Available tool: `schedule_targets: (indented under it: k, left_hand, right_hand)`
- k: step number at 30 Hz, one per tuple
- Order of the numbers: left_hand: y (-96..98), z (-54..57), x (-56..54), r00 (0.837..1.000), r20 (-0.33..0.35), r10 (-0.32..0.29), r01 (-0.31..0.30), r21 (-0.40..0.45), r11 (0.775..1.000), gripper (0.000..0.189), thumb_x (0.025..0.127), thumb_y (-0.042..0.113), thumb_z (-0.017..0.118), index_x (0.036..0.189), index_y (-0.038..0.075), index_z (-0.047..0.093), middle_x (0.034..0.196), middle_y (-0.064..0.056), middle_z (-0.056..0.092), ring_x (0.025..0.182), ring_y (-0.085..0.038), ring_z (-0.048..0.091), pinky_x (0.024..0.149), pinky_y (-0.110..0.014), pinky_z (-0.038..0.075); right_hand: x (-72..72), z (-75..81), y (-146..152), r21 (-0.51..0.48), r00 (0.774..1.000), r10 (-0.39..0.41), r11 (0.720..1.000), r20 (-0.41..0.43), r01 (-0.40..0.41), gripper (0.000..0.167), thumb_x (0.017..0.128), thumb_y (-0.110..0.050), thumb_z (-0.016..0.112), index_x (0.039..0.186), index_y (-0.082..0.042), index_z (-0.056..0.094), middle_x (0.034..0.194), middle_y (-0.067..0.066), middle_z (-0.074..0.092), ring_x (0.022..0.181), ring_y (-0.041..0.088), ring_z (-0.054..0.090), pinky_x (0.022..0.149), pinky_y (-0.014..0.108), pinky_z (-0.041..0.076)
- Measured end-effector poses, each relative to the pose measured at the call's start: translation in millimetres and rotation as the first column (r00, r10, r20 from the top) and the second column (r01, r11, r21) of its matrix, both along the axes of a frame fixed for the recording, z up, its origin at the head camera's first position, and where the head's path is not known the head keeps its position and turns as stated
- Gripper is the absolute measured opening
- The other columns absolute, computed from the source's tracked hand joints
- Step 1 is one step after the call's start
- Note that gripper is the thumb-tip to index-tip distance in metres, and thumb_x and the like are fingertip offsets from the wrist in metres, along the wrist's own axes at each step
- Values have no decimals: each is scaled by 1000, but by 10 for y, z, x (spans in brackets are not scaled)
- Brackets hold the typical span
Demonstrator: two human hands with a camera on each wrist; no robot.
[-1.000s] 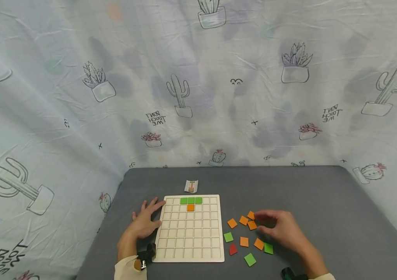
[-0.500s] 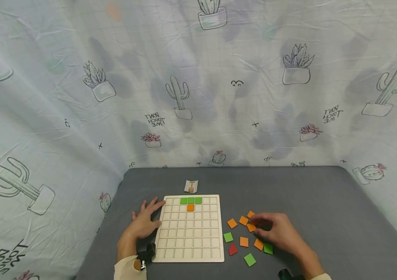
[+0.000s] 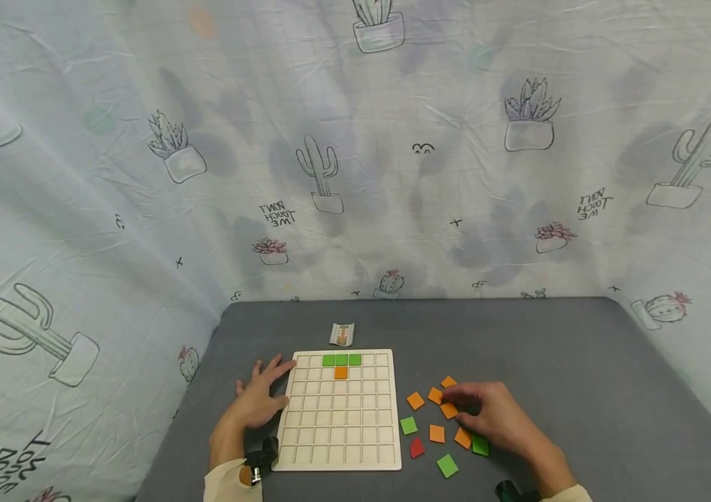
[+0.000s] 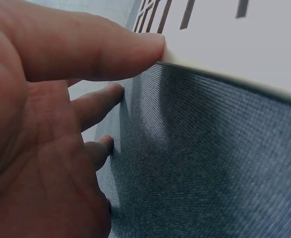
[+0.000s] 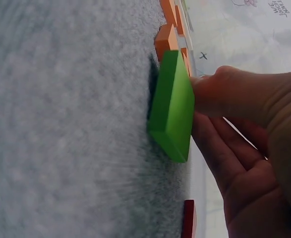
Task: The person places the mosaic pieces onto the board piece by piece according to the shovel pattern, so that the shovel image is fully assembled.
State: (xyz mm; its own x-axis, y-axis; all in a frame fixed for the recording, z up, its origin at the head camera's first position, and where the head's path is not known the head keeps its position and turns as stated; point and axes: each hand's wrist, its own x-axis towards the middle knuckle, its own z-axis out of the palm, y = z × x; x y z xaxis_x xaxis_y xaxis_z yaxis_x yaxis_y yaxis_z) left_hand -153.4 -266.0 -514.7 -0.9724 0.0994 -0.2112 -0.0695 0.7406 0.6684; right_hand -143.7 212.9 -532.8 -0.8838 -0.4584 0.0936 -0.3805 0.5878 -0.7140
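Beside the left edge of a pale wooden grid board (image 3: 324,418), my left hand (image 3: 258,401) rests with spread fingers; in the left wrist view its thumb (image 4: 130,54) touches the board's rim. Three green tiles (image 3: 341,360) lie in the board's top row, with one orange tile (image 3: 341,373) under the middle one. Right of the board, my right hand (image 3: 496,415) has thumb and forefinger around a loose orange square tile (image 3: 449,411), which it appears to pinch on the table. In the right wrist view a green tile (image 5: 172,106) hides the fingertips' contact.
Several loose orange tiles (image 3: 436,434), green tiles (image 3: 447,466) and a red piece (image 3: 417,447) lie between board and right hand. Behind the board is a small pattern card (image 3: 341,334). A cactus-print cloth (image 3: 393,174) encloses the grey table (image 3: 518,335).
My right hand has moved slightly left, its fingers closing around the orange tile, which has slid a little toward the front. A neighbouring orange tile has shifted slightly back. My left hand has stayed still.
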Motion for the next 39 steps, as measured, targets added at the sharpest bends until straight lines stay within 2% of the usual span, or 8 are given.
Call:
schedule_targets:
  k: [8, 16, 22, 27, 34, 39]
  left_hand:
    - [9, -3, -5, 1000, -6, 3, -3, -7, 1000, 73, 95, 1, 73, 164, 16, 53, 181, -24, 23, 165, -61, -3, 118, -89, -10]
    - [8, 3, -13, 1000, -3, -5, 5, 3, 1000, 73, 95, 0, 72, 164, 15, 53, 181, -24, 22, 165, -61, -4, 117, -90, -11]
    - [0, 6, -24, 1000, 0, -3, 3, -4, 1000, 73, 96, 1, 73, 164, 17, 53, 181, -23, 22, 166, -60, -3, 117, -90, -11]
    - [-8, 0, -18, 1000, 0, -5, 5, 0, 1000, 73, 95, 0, 73, 164, 16, 52, 181, -24, 21, 166, -60, -5, 117, -90, -12]
    - [-8, -17, -14, 1000, -3, 0, 0, -4, 1000, 74, 94, 1, 73, 164, 16, 53, 181, -24, 22, 166, -60, -4, 117, -90, -12]
    - [-13, -27, -2, 1000, -11, -4, 4, -4, 1000, 74, 95, 1, 72, 164, 16, 52, 181, -24, 22, 166, -60, -4, 117, -90, -12]
  right_hand:
    - [4, 14, -20, 29, 1000, -11, 1000, -10, 12, 35, 89, -2, 84, 121, -17, 83, 117, -3, 84, 103, 11, 79, 88, 31, 65]
    - [72, 46, 16, -28, 999, -29, 999, -41, 28, 33, 89, -6, 87, 119, -20, 83, 112, -6, 83, 100, 10, 80, 86, 30, 65]
    - [100, 174, 25, -65, 997, -49, 997, -62, 45, 32, 88, -3, 88, 116, -17, 83, 110, -7, 83, 97, 10, 79, 85, 31, 66]
    - [89, 302, 13, -67, 993, -51, 997, -102, 44, 34, 86, 2, 87, 118, -10, 82, 112, 0, 83, 97, 9, 79, 86, 35, 67]
    - [65, 445, -60, -39, 986, -53, 998, -157, 48, 35, 88, 0, 87, 119, -16, 82, 113, -6, 82, 99, 12, 78, 88, 45, 67]
    - [31, 522, -152, -38, 981, -76, 997, -178, 70, 36, 88, -1, 88, 119, -19, 82, 112, -12, 82, 98, 8, 77, 89, 47, 67]
